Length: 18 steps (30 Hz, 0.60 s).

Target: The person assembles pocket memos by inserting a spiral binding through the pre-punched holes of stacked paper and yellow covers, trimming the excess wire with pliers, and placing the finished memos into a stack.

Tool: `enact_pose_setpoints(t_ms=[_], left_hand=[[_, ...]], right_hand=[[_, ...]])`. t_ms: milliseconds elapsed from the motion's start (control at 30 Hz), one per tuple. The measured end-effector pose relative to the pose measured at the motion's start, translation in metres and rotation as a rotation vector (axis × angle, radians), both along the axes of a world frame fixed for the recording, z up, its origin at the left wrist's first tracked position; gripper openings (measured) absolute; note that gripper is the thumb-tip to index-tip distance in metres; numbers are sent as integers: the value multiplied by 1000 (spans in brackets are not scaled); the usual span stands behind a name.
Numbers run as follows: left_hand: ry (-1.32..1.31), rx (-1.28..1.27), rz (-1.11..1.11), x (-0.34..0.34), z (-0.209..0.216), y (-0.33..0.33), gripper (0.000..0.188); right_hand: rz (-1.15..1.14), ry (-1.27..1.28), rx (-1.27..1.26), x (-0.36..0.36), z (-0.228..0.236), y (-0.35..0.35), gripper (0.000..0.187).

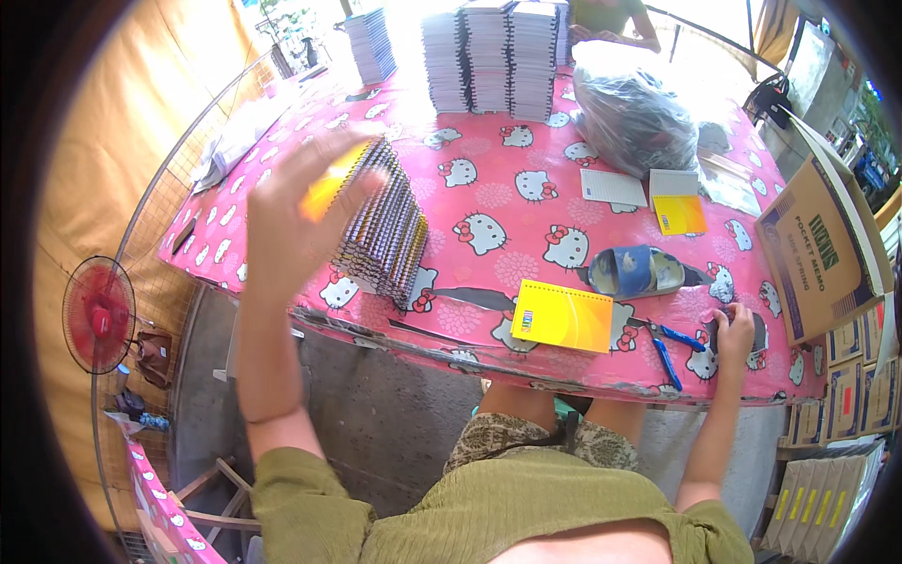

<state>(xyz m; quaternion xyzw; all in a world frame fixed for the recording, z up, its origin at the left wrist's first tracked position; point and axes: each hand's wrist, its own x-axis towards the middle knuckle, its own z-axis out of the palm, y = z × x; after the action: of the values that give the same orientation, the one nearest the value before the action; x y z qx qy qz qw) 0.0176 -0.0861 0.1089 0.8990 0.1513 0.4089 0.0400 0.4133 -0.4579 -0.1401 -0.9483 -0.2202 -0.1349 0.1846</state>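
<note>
My left hand [287, 221] is raised over the leaning row of spiral notebooks [385, 230] on the pink patterned table [507, 202], with its fingers spread on a yellow notebook [324, 188] at the row's near end. The hand is blurred, so its grip is unclear. My right hand [735, 336] rests on the table's front edge at the right, over a dark flat object, beside blue-handled scissors [672, 352]. A yellow spiral notebook [564, 315] lies flat between the hands, near the front edge.
Tall stacks of notebooks [493, 56] stand at the far side, with another person's hands [587, 33] behind them. A clear plastic bag [629, 117], small notepads [678, 214], a tape roll [634, 271], a cardboard box [817, 254] and a red fan [97, 315] surround the table.
</note>
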Motion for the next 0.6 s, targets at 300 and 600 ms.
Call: enact_pose_setpoints(t_ms=[300,600], left_hand=[[276,-350,-310,130,-184,-77,31],[431,-627,-325,156,-199,-74,18]], right_hand=[[94,-80,-13,5,24,7,16],[482,96,372,-84,45,34,19]])
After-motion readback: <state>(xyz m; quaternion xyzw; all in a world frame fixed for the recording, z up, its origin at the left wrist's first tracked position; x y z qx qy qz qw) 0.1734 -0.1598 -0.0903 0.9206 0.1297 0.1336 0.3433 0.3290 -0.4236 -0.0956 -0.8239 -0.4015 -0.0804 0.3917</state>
